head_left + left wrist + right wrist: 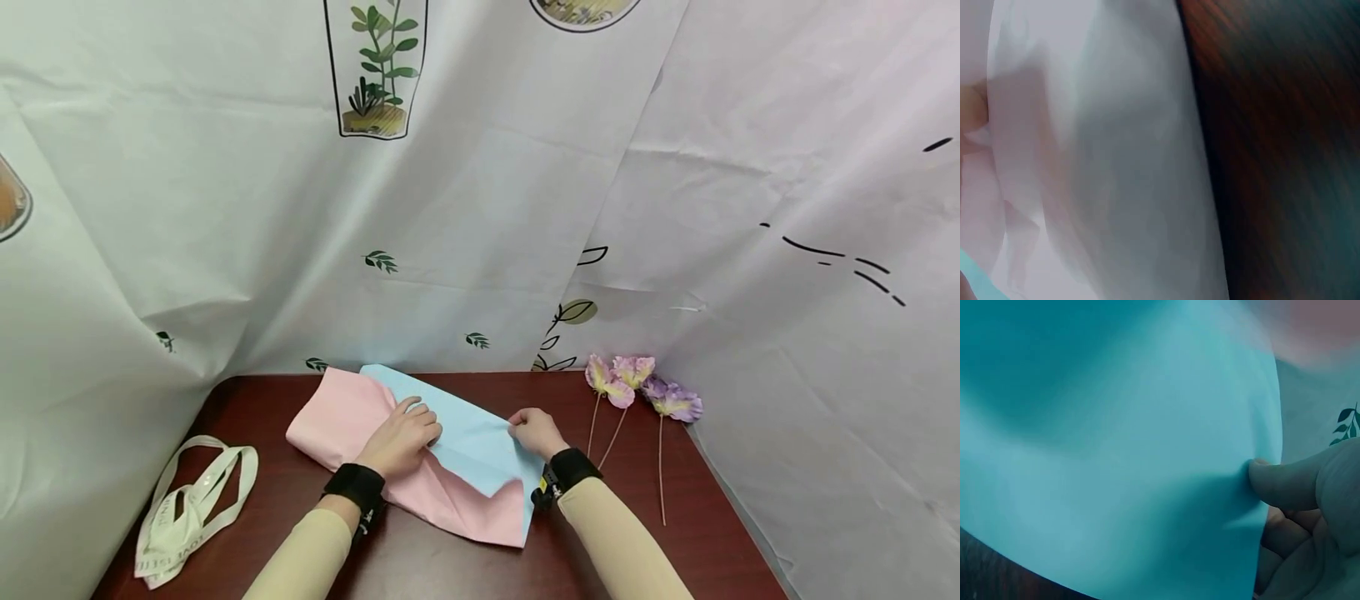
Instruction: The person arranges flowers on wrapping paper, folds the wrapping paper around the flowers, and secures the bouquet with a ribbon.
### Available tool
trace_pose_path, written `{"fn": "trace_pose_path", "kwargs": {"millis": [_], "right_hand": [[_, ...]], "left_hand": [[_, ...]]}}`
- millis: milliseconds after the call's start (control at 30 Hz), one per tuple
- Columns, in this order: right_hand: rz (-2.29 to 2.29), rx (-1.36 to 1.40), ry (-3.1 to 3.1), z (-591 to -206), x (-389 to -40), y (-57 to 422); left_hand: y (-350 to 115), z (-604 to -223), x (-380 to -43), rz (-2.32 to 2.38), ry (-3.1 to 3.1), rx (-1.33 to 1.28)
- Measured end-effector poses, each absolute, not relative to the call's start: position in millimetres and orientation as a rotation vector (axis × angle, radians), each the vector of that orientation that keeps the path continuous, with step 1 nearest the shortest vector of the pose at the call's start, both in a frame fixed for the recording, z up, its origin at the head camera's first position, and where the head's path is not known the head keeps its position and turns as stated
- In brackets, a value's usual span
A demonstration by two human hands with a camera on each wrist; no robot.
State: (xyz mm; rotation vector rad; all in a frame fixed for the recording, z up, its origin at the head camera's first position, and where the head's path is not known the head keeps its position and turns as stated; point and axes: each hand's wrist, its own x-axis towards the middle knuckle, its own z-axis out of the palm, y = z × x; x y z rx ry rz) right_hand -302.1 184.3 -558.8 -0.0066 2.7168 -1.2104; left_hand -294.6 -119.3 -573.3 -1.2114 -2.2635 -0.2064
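A sheet of pink paper (352,408) and a sheet of light blue paper (465,429) lie one over the other on the table, creased and partly curled; I cannot tell whether they are joined. My left hand (405,437) has its fingers bent over the pink paper's upper edge and grips it there. At the far right edge of the blue paper, my right hand (536,432) pinches it between thumb and curled fingers. The right wrist view shows that thumb (1282,484) pressing on the blue paper (1147,456). Mostly paper fills the left wrist view, hiding the left hand.
A white printed ribbon (176,533) lies loosely bundled on the dark red table (442,567) at the left. Pink artificial flowers (618,379) and a purple flower (675,400) with long stems lie at the right. A patterned white cloth (465,208) hangs behind the table.
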Motion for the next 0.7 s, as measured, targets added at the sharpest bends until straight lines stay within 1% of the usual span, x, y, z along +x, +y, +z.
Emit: {"fn": "trace_pose_path", "kwargs": {"millis": [200, 567, 700], "right_hand": [[-1.199, -0.039, 2.779, -563, -300, 192], [-1.234, -0.269, 2.853, -577, -301, 207], [-1.31, -0.357, 2.889, -578, -298, 215]], "left_hand": [[-123, -562, -292, -0.309, -2.23, -1.335], [-124, -562, -291, -0.314, -2.246, -1.377], [-126, -562, -290, -0.302, -2.214, -1.383]]}}
